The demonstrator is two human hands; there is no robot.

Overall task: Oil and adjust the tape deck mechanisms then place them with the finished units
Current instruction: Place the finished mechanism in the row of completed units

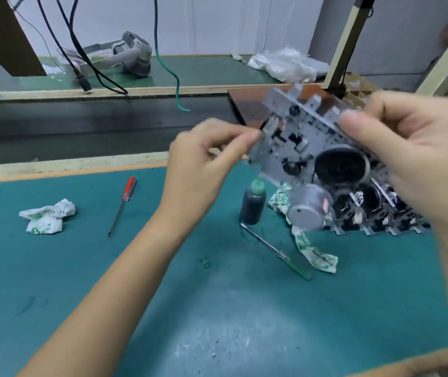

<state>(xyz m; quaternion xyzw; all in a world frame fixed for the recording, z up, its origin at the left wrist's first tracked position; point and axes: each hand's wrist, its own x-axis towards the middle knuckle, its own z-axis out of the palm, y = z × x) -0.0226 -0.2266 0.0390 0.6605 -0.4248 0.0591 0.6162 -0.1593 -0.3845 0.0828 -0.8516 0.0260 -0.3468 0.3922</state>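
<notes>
Tape deck mechanism (pixel 307 148) held tilted above the green mat (pixel 217 308). Left hand (pixel 204 164) pinches its left edge; right hand (pixel 413 159) grips its right edge. Oil bottle (pixel 252 204) stands directly below; finished units (pixel 380 210) at the mat's right edge.

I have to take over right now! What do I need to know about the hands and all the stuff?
Left hand pinches the left edge of the tape deck mechanism; right hand grips its right side, holding it in the air, tilted.
Oil bottle stands on the green mat just below, the green-handled tool beside it, the red screwdriver further left.
Other mechanisms lie at the right.
Oiling status: cannot tell. Left: finish adjusting, place it with the finished units.
</notes>
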